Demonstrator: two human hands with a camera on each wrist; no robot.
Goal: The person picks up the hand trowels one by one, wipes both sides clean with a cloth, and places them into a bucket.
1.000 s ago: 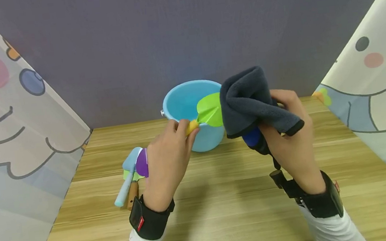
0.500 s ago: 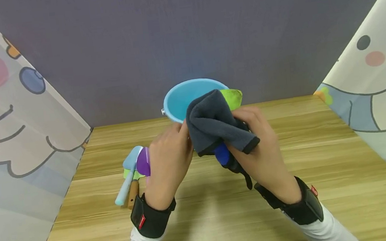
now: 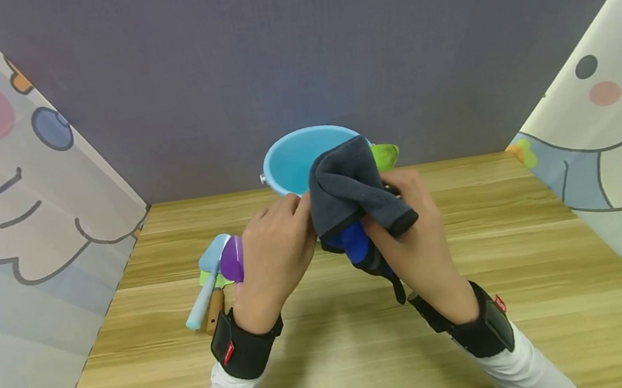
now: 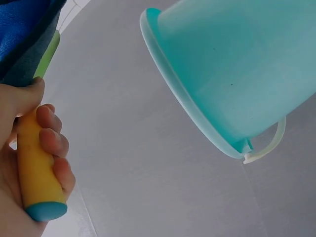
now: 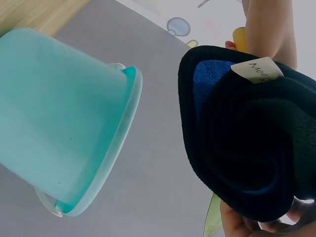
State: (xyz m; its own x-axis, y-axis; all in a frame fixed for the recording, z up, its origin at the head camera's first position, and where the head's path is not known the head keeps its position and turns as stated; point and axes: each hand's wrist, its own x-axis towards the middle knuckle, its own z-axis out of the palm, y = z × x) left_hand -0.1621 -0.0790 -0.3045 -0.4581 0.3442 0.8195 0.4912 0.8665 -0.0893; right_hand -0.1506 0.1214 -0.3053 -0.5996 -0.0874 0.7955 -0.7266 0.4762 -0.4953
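My left hand (image 3: 274, 256) grips the yellow handle (image 4: 37, 163) of a toy shovel, its fingers wrapped around it in the left wrist view. The shovel's green blade (image 3: 385, 157) sticks out past a folded dark grey and blue cloth (image 3: 344, 184). My right hand (image 3: 417, 239) holds this cloth over the blade, and the rest of the blade is hidden beneath it. Both hands are close together in front of a light blue bucket (image 4: 237, 64), whose lower front they and the cloth mostly cover in the head view.
Left of my left hand, a light blue shovel (image 3: 199, 306), a purple tool (image 3: 231, 259) and a green one with a brown handle (image 3: 216, 310) lie overlapping on the wooden table (image 3: 331, 371). A grey panel (image 3: 294, 48) rises behind the bucket.
My right hand has brought the cloth leftward over the green blade, close to my left hand. In the last half second it has slid slightly right and up. The left hand has barely moved.
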